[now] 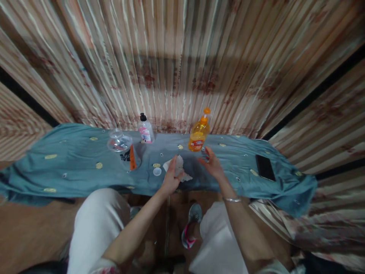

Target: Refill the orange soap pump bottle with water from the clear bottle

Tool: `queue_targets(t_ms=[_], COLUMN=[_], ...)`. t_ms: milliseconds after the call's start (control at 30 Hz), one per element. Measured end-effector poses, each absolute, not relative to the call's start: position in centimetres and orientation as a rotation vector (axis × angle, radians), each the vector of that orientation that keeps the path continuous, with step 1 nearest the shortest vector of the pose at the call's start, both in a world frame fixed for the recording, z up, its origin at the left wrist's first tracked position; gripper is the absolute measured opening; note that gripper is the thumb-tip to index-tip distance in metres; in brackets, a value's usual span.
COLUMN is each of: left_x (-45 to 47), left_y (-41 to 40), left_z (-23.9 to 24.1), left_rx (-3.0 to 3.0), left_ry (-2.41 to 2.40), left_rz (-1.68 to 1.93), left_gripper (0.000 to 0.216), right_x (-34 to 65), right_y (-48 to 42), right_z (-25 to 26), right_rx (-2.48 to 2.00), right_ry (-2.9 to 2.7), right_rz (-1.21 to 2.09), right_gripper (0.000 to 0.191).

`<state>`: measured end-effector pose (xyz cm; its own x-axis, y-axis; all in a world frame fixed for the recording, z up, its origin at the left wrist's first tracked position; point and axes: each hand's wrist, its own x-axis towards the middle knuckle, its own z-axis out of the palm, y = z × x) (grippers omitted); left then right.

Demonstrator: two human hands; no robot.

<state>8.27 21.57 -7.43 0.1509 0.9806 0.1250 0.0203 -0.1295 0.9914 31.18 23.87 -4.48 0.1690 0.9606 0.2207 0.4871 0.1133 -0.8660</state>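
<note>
A crumpled white tissue [180,167] is in my left hand [172,179], pinched between the thumb and fingers just above the cloth near the front edge. My right hand [212,164] hovers to its right with thumb and fingers apart and nothing between them. Just beyond it stands an upright orange pump bottle [199,135] of yellow-orange liquid. To the left of the tissue lies a small round whitish cap or dish [157,172]; I cannot tell which. Farther back, a clear bottle with a black cap [146,131] and a pink label stands upright.
On the left of the teal patterned cloth [76,167] stands a clear plastic cup with a domed lid [121,146] and an orange panel. A dark phone-like slab [265,167] lies at the right. Striped curtains [176,68] hang close behind the table. My knees are below its front edge.
</note>
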Motion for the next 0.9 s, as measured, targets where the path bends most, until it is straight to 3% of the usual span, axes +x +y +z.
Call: queue_targets(t_ms=[233, 433, 700, 900], left_x=[4.5, 2.4, 1.2, 0.4], left_y=[17.3, 17.2, 21.0, 24.7], left_z=[-7.3, -6.3, -6.4, -7.0], left_rx=[1.394, 1.382, 1.360, 1.565], left_ry=[1.137, 1.135, 1.174, 1.139], left_rz=[1.087, 1.125, 1.190, 1.306], left_gripper=[0.052, 0.042, 0.064, 0.076], right_x=[25.4, 20.3, 13.6, 11.2], right_y=[18.1, 18.6, 25.8, 32.0], right_z=[-5.0, -4.1, -2.4, -0.7], right_rx=[-1.457, -1.423, -1.451, -1.522], right_ry=[-1.590, -1.691, -1.751, -1.742], right_rz=[0.708, 0.769, 0.701, 0.576], right_gripper=[0.044, 0.030, 0.040, 0.059])
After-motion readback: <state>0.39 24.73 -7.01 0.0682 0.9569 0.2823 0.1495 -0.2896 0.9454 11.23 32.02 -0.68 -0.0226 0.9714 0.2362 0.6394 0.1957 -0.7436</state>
